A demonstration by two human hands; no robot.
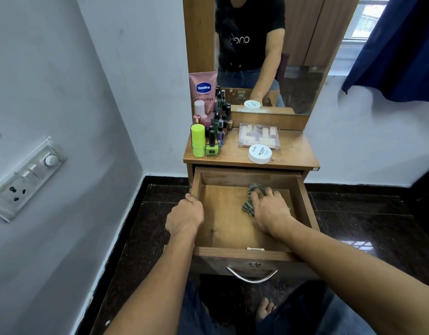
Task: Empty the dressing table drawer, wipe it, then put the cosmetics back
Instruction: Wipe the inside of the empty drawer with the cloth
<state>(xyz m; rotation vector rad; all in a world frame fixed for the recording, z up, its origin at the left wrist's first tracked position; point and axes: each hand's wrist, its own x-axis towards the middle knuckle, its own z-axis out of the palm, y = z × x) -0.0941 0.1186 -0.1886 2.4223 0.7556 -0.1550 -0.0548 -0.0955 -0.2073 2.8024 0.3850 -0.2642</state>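
Now — L hand (pixel 184 216) grips drawer (pixel 241 253), R hand (pixel 271 211) holds 1 cloth (pixel 255 187).

The left hand (pixel 184 215), right hand (pixel 270 211) and forearms (pixel 341 250) are bare. Dark blue jeans (pixel 303 313) cover the near legs; one foot (pixel 264 309) is bare. The mirror (pixel 305 81) reflects a black short-sleeved T-shirt (pixel 249 25) with pale lettering.

Drawer (pixel 222 223): pulled out, wooden floor bare except for cloth.
Left hand (pixel 184 216): grips drawer's left wall, fingers curled over rim.
Right hand (pixel 269 211): inside drawer, right of centre, fingers bent over striped green cloth (pixel 248 206), pressing it to drawer floor.
Above drawer, on tabletop: Vaseline tube (pixel 203 93), green nail polish bottle (pixel 212 148), clear plastic case (pixel 259 136), white nail polish remover jar (pixel 260 154).
Drawer front: curved metal handle (pixel 252 276).
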